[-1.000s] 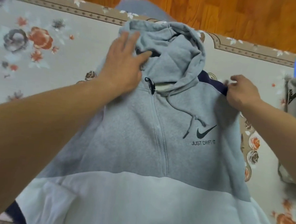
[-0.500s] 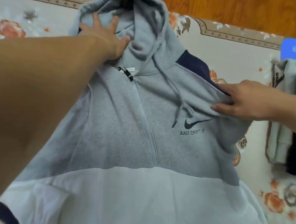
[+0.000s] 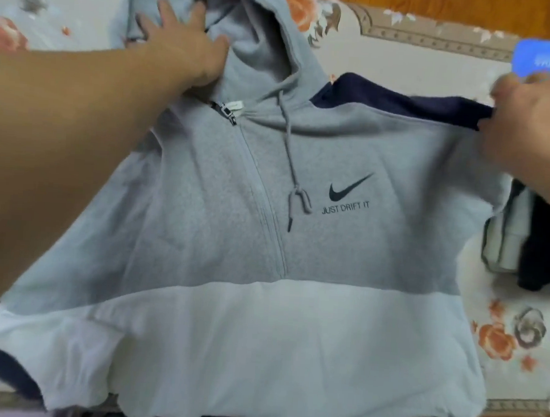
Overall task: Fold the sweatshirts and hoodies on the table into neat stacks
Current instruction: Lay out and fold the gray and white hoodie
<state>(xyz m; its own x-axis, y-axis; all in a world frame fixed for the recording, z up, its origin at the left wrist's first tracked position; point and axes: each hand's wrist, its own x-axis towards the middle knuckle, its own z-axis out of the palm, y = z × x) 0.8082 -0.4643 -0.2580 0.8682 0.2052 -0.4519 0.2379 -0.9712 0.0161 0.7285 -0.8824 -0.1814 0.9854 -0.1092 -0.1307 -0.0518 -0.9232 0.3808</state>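
A grey half-zip hoodie [image 3: 222, 211] with a white lower band and navy shoulder lies front-up across the floral cloth, its black swoosh logo facing me. My left hand [image 3: 183, 46] presses flat, fingers spread, on the left side of the hood. My right hand [image 3: 529, 127] pinches the navy shoulder seam at the far right and holds it stretched outward. The hoodie's left sleeve is hidden under my left forearm.
A pile of other garments [image 3: 532, 243], grey and dark, lies at the right edge. A blue object [image 3: 548, 59] sits at the upper right. The floral cloth [image 3: 500, 344] covers the surface; wooden floor [image 3: 440, 5] shows beyond its far border.
My right hand has pulled the navy shoulder out to the right, spreading the chest flat. My left hand has slid up from the collar onto the hood.
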